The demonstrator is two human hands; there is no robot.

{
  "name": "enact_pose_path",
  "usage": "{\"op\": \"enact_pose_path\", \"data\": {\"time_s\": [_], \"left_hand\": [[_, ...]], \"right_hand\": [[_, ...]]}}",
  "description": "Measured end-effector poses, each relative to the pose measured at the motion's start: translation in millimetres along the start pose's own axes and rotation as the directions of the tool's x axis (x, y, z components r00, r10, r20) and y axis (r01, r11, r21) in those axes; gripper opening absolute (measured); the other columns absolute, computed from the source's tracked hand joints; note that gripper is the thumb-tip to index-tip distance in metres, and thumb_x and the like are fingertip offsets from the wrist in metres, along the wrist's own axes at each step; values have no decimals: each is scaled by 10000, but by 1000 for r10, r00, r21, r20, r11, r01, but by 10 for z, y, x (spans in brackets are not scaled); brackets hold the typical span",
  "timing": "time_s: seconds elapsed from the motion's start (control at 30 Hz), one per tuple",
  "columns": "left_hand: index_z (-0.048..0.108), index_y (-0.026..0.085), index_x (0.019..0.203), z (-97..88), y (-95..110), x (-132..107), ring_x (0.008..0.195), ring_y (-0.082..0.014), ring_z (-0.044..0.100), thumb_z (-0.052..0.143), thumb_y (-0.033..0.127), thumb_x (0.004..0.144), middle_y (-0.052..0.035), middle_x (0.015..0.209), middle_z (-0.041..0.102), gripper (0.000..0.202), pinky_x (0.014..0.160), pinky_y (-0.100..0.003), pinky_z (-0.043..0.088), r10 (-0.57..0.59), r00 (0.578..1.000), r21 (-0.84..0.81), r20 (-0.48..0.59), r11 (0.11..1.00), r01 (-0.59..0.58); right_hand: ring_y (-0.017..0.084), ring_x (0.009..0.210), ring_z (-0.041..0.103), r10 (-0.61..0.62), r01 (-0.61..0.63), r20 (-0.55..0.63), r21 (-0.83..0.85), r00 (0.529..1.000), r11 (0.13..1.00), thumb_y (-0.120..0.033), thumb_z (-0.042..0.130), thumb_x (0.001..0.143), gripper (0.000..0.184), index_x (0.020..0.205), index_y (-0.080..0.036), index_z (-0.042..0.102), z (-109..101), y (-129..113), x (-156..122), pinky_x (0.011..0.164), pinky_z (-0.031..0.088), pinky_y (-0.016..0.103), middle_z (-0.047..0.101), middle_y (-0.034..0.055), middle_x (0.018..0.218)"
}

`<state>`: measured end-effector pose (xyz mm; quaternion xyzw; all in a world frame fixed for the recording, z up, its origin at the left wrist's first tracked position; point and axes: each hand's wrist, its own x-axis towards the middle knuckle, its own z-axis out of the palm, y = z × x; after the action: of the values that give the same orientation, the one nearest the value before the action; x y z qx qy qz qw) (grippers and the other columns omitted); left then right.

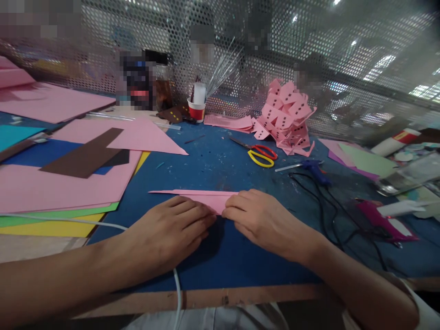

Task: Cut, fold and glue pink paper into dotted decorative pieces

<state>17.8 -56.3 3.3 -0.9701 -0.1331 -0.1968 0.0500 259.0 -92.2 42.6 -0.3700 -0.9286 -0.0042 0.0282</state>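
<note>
Where a perforated metal screen (227,27) closes off the far side, a blue work surface (213,160) spreads before it. On the left lies a stack of large sheets (68,188), pink on top with green and yellow edges at the near side, and a brown strip (85,153) rests across it. Far right of centre rises a bunch of pink cut paper (283,117) with dark marks.

At near centre, the left hand (172,229) and right hand (257,220) face each other, just apart, fingers bent and touching a narrow folded pink paper (206,200). It lies sideways between them, its pointed end reaching left past the left hand. Whether either hand pinches it or only presses it I cannot tell.

Farther back, scissors (259,153) with one red and one yellow handle lie ahead of the right hand; to their right is a blue glue gun (316,172). A red-and-white cup (196,110) stands at far centre.
</note>
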Motion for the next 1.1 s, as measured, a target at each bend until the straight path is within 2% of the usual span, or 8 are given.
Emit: {"op": "enact_pose_path", "data": {"time_s": [0.5, 0.7, 0.87, 0.97, 1.1], "left_hand": [[623, 180, 1188, 31, -17, 16, 1026, -249, 608, 537, 196, 919, -92, 1122, 672, 283, 904, -419, 478, -68, 996, -49, 63, 996, 71], [634, 209, 1153, -1, -15, 73, 971, -224, 591, 497, 191, 940, -72, 1073, 655, 254, 840, -396, 453, -134, 988, -113, 77, 983, 143], [668, 210, 943, -22, 13, 226, 879, -203, 576, 484, 195, 939, -47, 933, 640, 184, 771, -362, 426, -275, 954, -165, 120, 942, 292], [645, 197, 873, -4, 43, 344, 865, -200, 569, 519, 181, 899, -40, 893, 630, 130, 790, -354, 424, -364, 921, -168, 138, 908, 384], [605, 193, 798, 38, 78, 465, 849, -209, 568, 544, 160, 839, -31, 831, 619, 81, 761, -345, 418, -470, 872, -110, 135, 868, 485]], "right_hand": [[181, 934, 561, 36, -36, -33, 10, 999, 999, -126, 512, 936, 153, 1019, -172, 633, 2, 46, -114, 827, 438, 325, 649, 58, 992], [177, 892, 552, 110, -107, -78, 37, 991, 994, -132, 497, 922, 134, 938, -170, 624, 55, 75, -121, 807, 415, 317, 642, 53, 963], [157, 861, 555, 279, -249, -172, 179, 945, 952, -183, 515, 919, 102, 933, -177, 615, 153, 59, -55, 774, 410, 286, 620, 37, 919], [155, 848, 550, 327, -288, -198, 204, 924, 936, -242, 531, 927, 102, 885, -182, 601, 212, 46, -19, 749, 408, 278, 609, 32, 906], [158, 848, 540, 367, -328, -236, 189, 900, 926, -219, 573, 881, 44, 848, -189, 569, 289, 31, 7, 716, 395, 273, 599, 29, 916]]}}
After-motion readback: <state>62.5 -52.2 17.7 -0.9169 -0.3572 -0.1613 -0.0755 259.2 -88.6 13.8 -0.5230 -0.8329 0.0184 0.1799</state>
